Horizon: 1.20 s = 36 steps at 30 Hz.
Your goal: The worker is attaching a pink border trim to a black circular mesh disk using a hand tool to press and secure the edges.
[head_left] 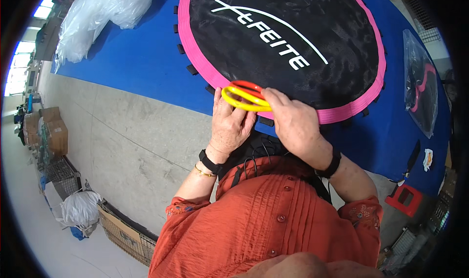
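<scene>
My right hand [299, 126] is closed around one end of a looped tool [246, 102]. It has a red and a yellow loop, like scissor handles, pointing left; the rest is hidden in the hand. Just left of it, my left hand [228, 130] is closed at the near edge of a round trampoline mat [337, 38], its fingertips partly covered by the yellow loop. The mat is black with white lettering, a wide pink rim and short black straps around its edge. It lies flat on a blue-covered table [132, 68].
Crumpled clear plastic sheeting [105, 14] lies at the far left of the table. On the right sit a clear bag [421, 82] with something pink and black, and a red frame-like object [404, 200] at the edge. Cartons [53, 134] and wire cages [124, 231] stand left.
</scene>
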Available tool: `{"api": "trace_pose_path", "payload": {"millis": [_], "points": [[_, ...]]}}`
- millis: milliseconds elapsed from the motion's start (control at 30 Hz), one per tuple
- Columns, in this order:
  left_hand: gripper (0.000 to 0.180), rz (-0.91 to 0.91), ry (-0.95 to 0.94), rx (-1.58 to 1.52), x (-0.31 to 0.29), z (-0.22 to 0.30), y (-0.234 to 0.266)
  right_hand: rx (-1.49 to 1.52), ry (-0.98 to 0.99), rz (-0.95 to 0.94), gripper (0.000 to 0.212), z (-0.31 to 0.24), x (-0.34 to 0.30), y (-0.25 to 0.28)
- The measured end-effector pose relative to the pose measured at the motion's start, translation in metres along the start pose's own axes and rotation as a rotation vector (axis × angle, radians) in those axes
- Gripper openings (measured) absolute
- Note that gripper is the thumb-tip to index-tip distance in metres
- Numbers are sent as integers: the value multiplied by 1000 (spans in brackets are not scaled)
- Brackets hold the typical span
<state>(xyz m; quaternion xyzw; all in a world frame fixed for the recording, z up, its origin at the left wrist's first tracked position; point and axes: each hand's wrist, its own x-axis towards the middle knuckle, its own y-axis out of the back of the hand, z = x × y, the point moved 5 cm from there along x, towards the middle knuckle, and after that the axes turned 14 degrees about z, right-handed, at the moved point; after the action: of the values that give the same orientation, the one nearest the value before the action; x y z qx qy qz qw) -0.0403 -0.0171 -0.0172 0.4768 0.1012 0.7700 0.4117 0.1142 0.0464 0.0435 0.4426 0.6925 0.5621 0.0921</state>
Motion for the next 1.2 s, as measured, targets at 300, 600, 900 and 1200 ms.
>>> {"api": "trace_pose_path", "payload": {"millis": [300,600,900,1200], "points": [[27,0,-37,15,12,7,-2,-7,-80,22,38,3,-1,-6],[35,-45,-59,119,0,2,-4,17,-112,213,41,28,-60,44],[33,-40,-64,140,2,7,-8,-191,-268,243,32,91,-93,95],[31,-35,-74,132,2,9,-4,-190,-216,229,39,77,-96,91]]}}
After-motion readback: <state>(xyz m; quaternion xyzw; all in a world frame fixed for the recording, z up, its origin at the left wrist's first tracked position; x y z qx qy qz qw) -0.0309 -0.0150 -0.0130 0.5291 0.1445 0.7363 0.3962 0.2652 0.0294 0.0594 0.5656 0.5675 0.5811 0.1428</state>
